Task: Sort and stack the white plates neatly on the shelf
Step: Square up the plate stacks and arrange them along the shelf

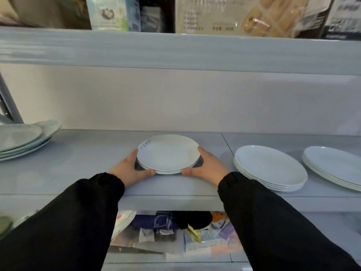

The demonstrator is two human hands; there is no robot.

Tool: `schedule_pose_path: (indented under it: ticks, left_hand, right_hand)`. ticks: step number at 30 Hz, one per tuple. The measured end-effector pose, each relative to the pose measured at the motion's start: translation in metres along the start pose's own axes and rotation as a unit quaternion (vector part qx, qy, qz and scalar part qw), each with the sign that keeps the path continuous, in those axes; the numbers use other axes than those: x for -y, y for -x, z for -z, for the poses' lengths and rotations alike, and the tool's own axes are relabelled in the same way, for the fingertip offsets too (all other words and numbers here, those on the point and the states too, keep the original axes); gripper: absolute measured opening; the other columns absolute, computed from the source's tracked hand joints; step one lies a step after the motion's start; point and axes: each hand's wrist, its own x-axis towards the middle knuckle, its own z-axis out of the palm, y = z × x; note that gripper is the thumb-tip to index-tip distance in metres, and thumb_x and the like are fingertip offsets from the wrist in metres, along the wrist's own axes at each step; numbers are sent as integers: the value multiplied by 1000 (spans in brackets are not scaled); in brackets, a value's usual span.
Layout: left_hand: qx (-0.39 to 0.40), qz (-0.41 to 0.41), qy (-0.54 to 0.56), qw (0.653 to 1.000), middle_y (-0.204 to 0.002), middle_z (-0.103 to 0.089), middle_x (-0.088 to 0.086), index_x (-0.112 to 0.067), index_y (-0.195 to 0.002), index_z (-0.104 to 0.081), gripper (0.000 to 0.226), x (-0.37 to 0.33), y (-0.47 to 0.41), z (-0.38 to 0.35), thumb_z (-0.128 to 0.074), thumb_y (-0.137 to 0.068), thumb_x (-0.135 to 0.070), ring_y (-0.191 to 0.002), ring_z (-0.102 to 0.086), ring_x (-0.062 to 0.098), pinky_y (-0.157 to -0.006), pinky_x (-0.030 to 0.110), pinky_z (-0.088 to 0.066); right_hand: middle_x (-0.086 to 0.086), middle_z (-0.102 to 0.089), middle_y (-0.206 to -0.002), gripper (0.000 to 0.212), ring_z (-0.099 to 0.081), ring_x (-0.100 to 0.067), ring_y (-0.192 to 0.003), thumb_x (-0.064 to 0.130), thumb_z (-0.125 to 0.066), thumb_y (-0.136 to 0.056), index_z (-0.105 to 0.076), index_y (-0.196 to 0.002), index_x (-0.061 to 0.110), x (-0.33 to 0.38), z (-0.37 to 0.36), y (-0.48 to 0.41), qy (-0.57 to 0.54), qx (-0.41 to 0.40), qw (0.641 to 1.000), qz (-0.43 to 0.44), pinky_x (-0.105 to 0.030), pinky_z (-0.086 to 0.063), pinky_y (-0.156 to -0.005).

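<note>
**Hidden or unclear**
- Concealed behind and under the round plate stack (168, 154): the fingertips of the left hand (129, 169) and right hand (208, 165). Visible: thumbs and backs of hands only.
- Illegible: dark marking (144, 144) on the far-left rim of the top plate.
- Uncertain: plate count in the round plate stack. About three rims apparent at the front edge.
- Cut off by the left frame edge: left plate stack (21, 139). Cut off by the right frame edge: far-right plate stack (336, 165).
- Cropped at the top, print blurred: packages (244, 14) on the upper shelf.
- Blurred and partly covered by the black sleeves (68, 222): packets (175, 231) on the lower shelf.

**Grip**
- Left hand clamped on the left rim of the round plate stack, thumb against the front edge.
- Right hand clamped likewise on the right rim.
- Hands apart, stack between them.

**Position**
- Round plate stack at the centre of the middle shelf (78, 163), near its front lip. Resting or slightly raised: cannot tell.
- Oval plate stack (269, 167) to the right, near the right hand but apart from it, beyond a seam in the shelf surface.

**Surface and room**
- Smooth pale grey shelf surface, slightly glossy.
- Plain pale back panel (175, 98).
- Grey metal brace (7, 106) at the far left.
</note>
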Motion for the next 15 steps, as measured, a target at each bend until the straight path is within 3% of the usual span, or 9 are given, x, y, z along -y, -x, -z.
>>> schedule_pose_path:
  ticks: [4, 7, 10, 15]
  left_hand:
    - [-11, -20, -16, 1000, -138, -53, -6, -33, -146, -29, 117, -10, 21, -5, -64, -49, -88, -122, -52, 16, -103, 39, -43]
    - [-37, -48, -20, 998, -139, -52, -5, -30, -144, -35, 109, -15, 33, -8, -66, -52, -80, -123, -51, 17, -96, 32, -41]
    - [-60, -52, -12, 997, -139, -53, -5, -27, -139, -44, 92, -14, 39, -8, -77, -62, -65, -124, -50, 16, -91, 29, -38]
    - [-67, -49, -5, 996, -134, -55, -6, -26, -130, -48, 86, -13, 38, -5, -80, -60, -63, -121, -50, 14, -89, 30, -39]
  right_hand:
    - [15, -53, -143, 123, -51, -11, -129, 91, -73, -43, -37, -148, 37, -10, 1, 18, 47, -4, 999, -19, -41, -45, -107]
    - [17, -49, -144, 104, -47, -9, -131, 70, -82, -60, -39, -148, 35, -6, 7, 43, 49, -11, 999, -4, -32, -40, -109]
    - [10, -44, -147, 107, -39, -10, -136, 52, -87, -67, -33, -155, 20, -14, 11, 55, 47, -36, 998, -4, -25, -32, -106]
    - [12, -51, -128, 86, -47, -9, -123, 42, -91, -66, -45, -138, 30, -11, 12, 50, 24, -50, 998, 14, -28, -40, -93]
